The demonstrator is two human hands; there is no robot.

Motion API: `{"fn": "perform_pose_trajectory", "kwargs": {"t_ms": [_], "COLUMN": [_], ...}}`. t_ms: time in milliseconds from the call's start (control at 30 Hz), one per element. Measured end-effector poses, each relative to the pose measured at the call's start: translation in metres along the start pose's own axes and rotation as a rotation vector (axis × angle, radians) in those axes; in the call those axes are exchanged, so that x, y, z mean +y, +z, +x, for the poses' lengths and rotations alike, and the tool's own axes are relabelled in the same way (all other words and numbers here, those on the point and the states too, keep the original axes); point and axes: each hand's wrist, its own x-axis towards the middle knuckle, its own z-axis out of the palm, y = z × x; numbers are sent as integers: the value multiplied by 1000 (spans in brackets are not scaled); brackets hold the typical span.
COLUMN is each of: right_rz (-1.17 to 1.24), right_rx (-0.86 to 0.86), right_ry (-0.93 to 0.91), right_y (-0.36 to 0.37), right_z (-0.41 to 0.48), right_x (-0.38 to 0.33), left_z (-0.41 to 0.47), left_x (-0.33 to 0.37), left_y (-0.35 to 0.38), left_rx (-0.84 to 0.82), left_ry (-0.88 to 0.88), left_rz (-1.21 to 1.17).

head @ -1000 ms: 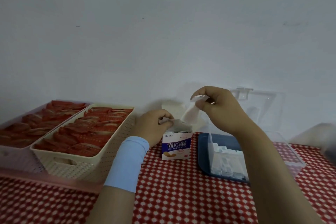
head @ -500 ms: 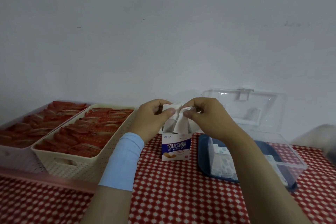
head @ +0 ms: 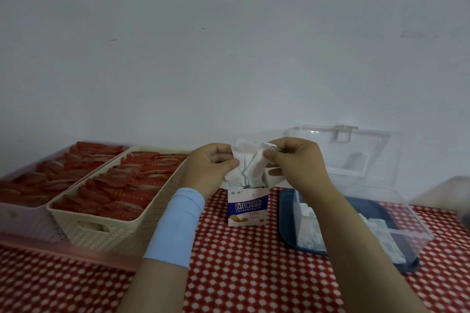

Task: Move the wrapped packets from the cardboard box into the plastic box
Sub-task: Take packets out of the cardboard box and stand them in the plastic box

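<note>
A small white and blue cardboard box (head: pixel 247 208) stands upright on the checked cloth at the centre. White wrapped packets (head: pixel 250 168) stick up out of its open top. My left hand (head: pixel 209 166) pinches the left packets and my right hand (head: pixel 296 160) pinches the right ones, both just above the box. To the right sits the clear plastic box (head: pixel 412 221) on a dark blue base, its lid (head: pixel 356 155) tipped back against the wall. Several white packets (head: pixel 311 234) lie inside it, partly hidden by my right forearm.
Two baskets of red packets stand at the left: a cream one (head: pixel 106 226) and a pink one (head: pixel 15 218) beside it. The red and white checked cloth (head: pixel 241 274) covers the table. A grey wall rises close behind. A blurred pale object (head: pixel 455 198) is at the right edge.
My right hand came down from above the plastic box to the cardboard box and took hold of packets. My left hand rose from the box's top to pinch packets too.
</note>
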Motion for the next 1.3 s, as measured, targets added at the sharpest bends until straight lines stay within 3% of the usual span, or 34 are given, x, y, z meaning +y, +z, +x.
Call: {"fn": "perform_pose_trajectory", "kwargs": {"t_ms": [200, 433, 633, 767, 933, 1100, 1300], "right_rz": [118, 70, 76, 91, 9, -109, -100], "right_rx": [-15, -37, -26, -58, -99, -231, -205], "right_ry": [38, 65, 32, 46, -40, -168, -161], "right_y": [-8, 9, 9, 11, -2, -13, -10], "right_z": [-1, -5, -7, -8, -8, -10, -9], "right_x": [-11, -6, -8, -9, -19, -33, -29], "left_z": [0, -2, -5, -6, -4, -9, -13], "left_x": [3, 17, 29, 25, 30, 45, 42], "left_y": [7, 5, 6, 7, -6, -13, -6], "left_rx": [188, 70, -63, 5, 205, -52, -293], "left_ry": [-23, 28, -96, 63, 163, 151, -38], "left_rz": [-92, -152, -393, -143, -98, 49, -217]}}
